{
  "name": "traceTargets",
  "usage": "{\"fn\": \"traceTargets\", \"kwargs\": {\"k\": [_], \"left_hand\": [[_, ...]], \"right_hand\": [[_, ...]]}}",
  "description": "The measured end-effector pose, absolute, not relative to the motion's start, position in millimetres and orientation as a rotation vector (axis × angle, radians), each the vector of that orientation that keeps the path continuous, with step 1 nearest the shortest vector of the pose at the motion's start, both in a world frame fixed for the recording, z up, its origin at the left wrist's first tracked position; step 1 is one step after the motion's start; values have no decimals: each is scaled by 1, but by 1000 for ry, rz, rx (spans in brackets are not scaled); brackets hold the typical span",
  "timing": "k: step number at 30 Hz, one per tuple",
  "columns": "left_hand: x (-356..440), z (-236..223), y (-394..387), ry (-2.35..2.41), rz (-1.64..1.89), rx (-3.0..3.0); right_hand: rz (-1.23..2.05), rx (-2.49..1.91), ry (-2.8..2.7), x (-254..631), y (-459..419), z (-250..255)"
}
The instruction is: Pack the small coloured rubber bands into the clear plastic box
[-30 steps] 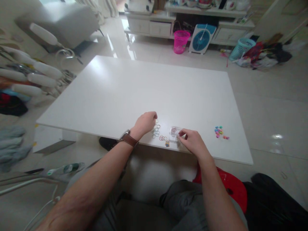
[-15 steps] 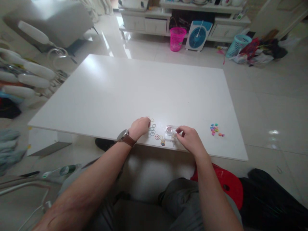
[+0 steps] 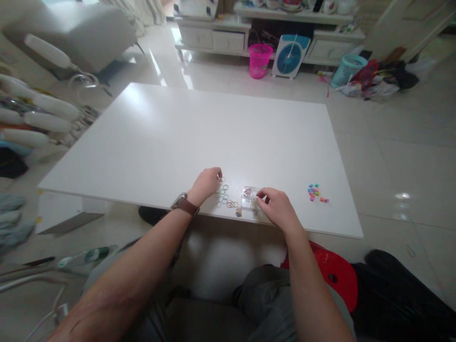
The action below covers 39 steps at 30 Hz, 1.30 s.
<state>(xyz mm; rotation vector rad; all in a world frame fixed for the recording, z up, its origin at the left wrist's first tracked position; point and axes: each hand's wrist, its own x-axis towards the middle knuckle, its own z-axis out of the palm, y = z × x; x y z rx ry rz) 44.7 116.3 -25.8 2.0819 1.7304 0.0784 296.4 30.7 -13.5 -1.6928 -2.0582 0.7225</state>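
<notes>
Small thin rings in several colours, like little rubber bands (image 3: pixel 224 197), lie near the table's front edge. Over the far end of this group, the fingers of my left hand (image 3: pixel 207 184) are pinched together. A pale ring is right by its fingertips; whether they hold one is too small to tell. My right hand (image 3: pixel 276 205) has thumb and forefinger closed at the right side of a small clear plastic box (image 3: pixel 246 202). Reddish rings (image 3: pixel 247 192) show inside the box. Just in front of it lies a tiny cartoon-figure charm (image 3: pixel 238 213).
Colourful small beads or charms (image 3: pixel 313 192) lie toward the right end of the white table (image 3: pixel 199 128). Below that side is a red stool (image 3: pixel 333 273). White-backed chairs (image 3: pixel 48 121) stand at left. Beyond the table are a pink basket (image 3: pixel 259 61) and a blue fan (image 3: pixel 290 56).
My left hand has moved slightly away from me, toward the far end of the rings. My right hand stays by the box. The whole view has shifted a little.
</notes>
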Motion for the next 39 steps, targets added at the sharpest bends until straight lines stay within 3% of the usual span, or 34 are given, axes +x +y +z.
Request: {"fn": "traceTargets", "kwargs": {"k": [4,18,25,36,39], "left_hand": [[52,-36,118,1769,163,2055],[52,-49,111,1787,-198,2195],[42,-43,121,1938,-75,2185],[46,-36,111,1762,-207,2209],[45,-33,115,1821,-79,2215]], "right_hand": [[711,-1690,-2069,296,32,-14],[734,-1700,-2050,294,28,-10],[759,-1704,-2052,294,31,-13],[757,-1713,-2056,294,28,-11],[758,-1711,-2062,294,29,-13]]}}
